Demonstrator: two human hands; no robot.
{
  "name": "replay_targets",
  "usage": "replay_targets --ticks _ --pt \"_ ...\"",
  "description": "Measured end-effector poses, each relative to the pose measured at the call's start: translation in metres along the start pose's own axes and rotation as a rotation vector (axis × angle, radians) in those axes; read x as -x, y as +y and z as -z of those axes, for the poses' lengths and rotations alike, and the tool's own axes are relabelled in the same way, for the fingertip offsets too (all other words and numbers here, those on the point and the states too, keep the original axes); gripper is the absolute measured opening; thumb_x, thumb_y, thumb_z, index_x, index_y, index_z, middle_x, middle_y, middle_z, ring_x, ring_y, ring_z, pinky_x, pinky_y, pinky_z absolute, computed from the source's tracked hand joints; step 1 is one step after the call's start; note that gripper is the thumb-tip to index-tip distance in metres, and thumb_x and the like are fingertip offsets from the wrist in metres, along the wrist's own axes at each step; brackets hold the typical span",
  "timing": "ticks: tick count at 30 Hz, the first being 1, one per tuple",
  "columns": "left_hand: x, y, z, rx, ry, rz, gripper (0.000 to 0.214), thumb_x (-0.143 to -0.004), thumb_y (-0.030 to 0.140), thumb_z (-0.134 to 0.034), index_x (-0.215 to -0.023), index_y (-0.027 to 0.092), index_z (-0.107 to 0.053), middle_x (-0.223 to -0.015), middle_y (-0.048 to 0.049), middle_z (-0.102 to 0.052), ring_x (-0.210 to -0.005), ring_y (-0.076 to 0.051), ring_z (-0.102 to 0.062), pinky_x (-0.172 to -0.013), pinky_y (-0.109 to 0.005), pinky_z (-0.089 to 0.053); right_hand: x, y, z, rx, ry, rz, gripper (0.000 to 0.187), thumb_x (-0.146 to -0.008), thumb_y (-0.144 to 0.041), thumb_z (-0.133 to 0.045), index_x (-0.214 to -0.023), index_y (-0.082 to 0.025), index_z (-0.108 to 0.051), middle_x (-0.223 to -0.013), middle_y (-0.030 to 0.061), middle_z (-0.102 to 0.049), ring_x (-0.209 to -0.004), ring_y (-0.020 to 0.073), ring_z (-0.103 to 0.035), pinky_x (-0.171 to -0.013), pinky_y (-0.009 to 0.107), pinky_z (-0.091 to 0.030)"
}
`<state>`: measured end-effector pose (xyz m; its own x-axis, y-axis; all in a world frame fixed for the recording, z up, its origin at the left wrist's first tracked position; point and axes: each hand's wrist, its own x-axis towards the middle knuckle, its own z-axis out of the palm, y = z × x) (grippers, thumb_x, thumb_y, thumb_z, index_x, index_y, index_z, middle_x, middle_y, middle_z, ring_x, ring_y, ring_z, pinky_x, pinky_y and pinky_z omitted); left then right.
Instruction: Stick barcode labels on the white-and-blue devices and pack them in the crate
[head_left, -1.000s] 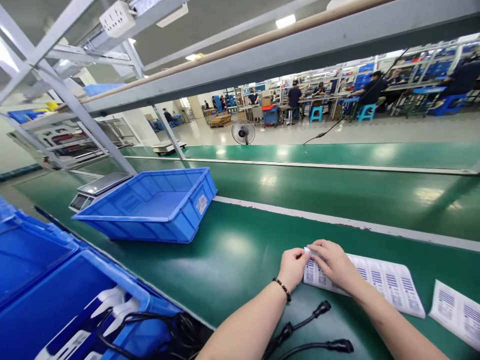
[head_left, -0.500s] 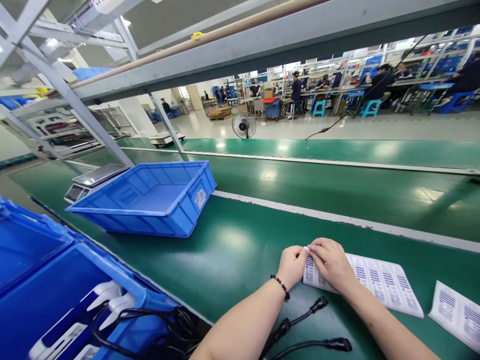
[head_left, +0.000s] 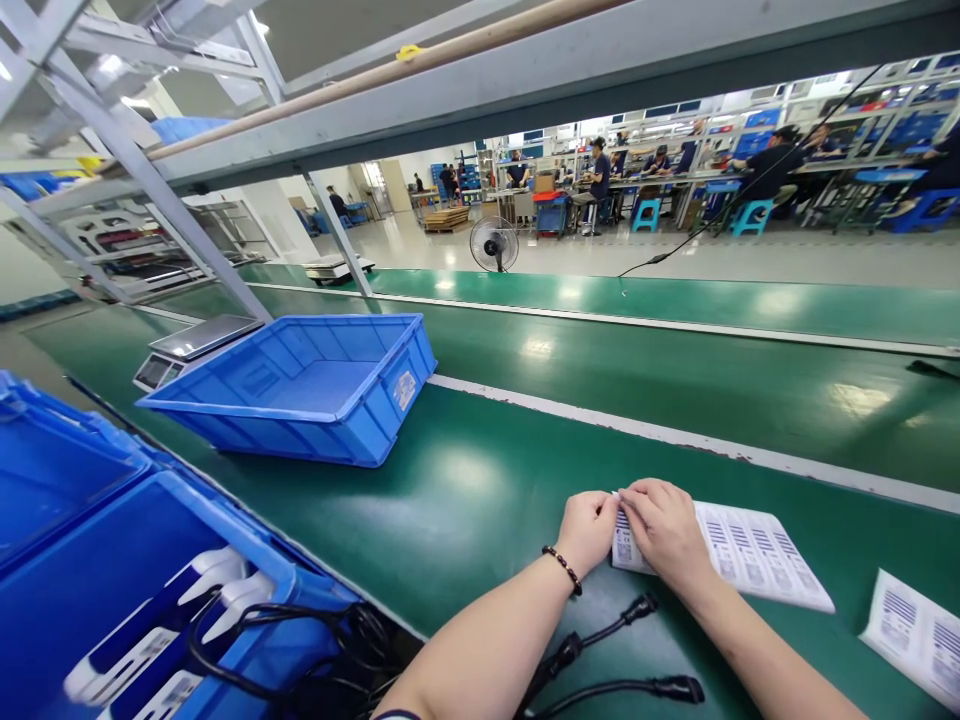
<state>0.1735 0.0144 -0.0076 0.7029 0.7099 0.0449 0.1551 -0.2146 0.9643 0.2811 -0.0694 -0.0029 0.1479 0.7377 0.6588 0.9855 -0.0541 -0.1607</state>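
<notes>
My left hand (head_left: 589, 530) and right hand (head_left: 667, 525) are both pinched on the sheet's (head_left: 757, 555) top-left corner; it lies on the green bench (head_left: 480, 520). Risk: uneven pull creases or tears that corner, or the unheld right end slides. Cables (head_left: 622, 688) between my forearms could snag. Versus 0.5 s ago: wider gap to the second sheet (head_left: 915, 635).

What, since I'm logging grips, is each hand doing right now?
Left hand: closed, fingertips pinching the label sheet at its far left corner.
Right hand: closed at the same corner; exact finger contact is partly hidden.
</notes>
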Motion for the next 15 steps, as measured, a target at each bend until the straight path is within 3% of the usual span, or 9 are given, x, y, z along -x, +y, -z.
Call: replay_targets --ticks 8,15 --pt "-0.01 -0.004 0.005 0.167 -0.059 0.25 0.046 -0.082 0.044 -0.043 -0.045 0.017 -0.042 -0.039 0.0054 -0.04 -0.036 -0.006 -0.037 -0.039 -0.02 -0.027 -0.001 -0.006 0.004 0.0 0.005 0.082 0.017 -0.087 -0.017 -0.047 -0.088 -0.017 -0.064 -0.082 0.0062 -0.063 -0.082 0.0197 -0.054 -0.076 0.035 -0.038" --pt "-0.015 0.0 0.009 0.177 -0.11 0.405 0.036 -0.089 0.039 -0.046 -0.065 0.012 -0.051 -0.051 0.0075 -0.045 -0.04 -0.003 -0.038 -0.039 -0.016 -0.033 -0.005 -0.011 0.01 -0.06 0.014 0.139 0.015 -0.085 -0.014 -0.046 -0.083 -0.017 -0.06 -0.085 0.0069 -0.062 -0.087 0.0202 -0.055 -0.077 0.036 -0.04"
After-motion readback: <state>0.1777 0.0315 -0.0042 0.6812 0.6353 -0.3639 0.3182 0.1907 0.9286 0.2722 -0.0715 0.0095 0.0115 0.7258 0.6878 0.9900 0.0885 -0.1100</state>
